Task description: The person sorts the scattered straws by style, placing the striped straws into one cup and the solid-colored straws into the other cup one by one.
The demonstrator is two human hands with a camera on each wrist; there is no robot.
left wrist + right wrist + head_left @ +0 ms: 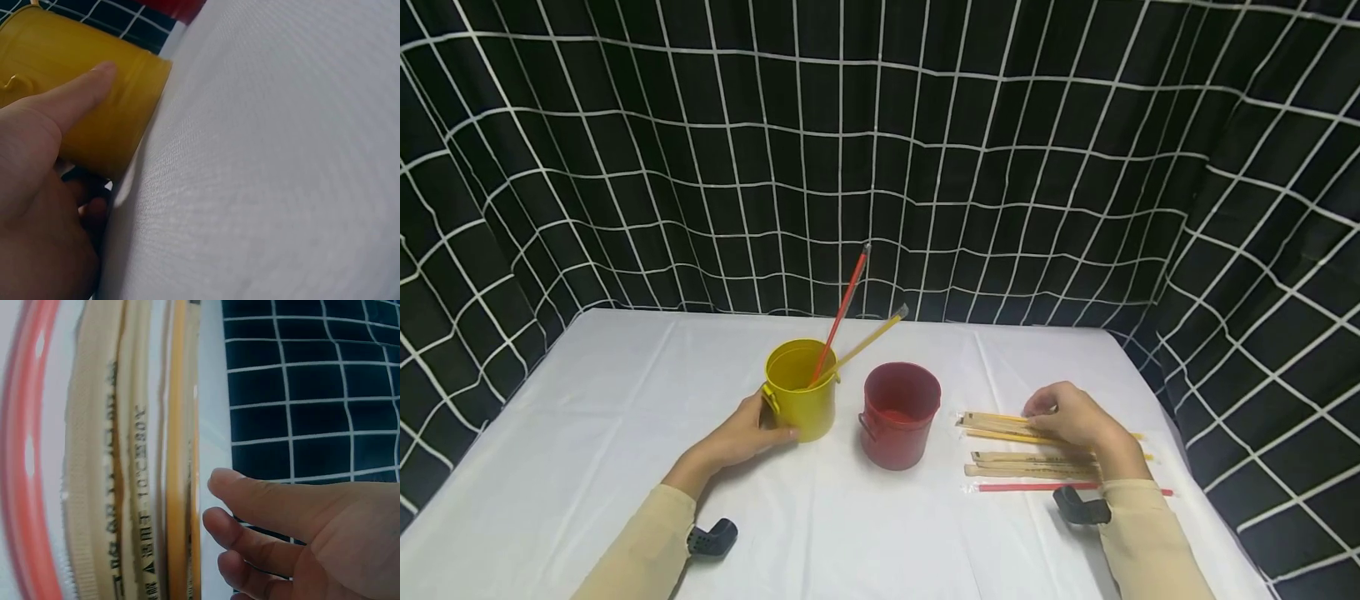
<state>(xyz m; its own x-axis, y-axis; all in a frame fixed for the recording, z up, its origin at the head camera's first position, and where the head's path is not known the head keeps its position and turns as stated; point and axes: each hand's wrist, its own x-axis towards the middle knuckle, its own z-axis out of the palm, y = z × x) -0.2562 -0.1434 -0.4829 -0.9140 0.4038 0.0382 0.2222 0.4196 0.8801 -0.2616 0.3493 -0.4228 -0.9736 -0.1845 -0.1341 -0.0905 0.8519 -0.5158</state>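
On the left, my left hand [741, 437] holds a small yellow bucket [808, 417], its thumb [81, 94] along the side. A red straw [842, 308] and a yellow straw [868, 337], both in clear wrappers, lean out of the bucket. My right hand [1075, 414] hovers at the far side of a row of straws, thumb and fingertips apart in the right wrist view. That row has paper-wrapped straws [1037, 471], yellow straws [178, 456] and a red straw [1030, 487]. Whether a fingertip touches the farthest straw is unclear.
A red bucket [898, 446] stands upright between the yellow bucket and the row of straws. White cloth [865, 542] covers the table. A black curtain with a white grid [880, 158] hangs behind and at both sides.
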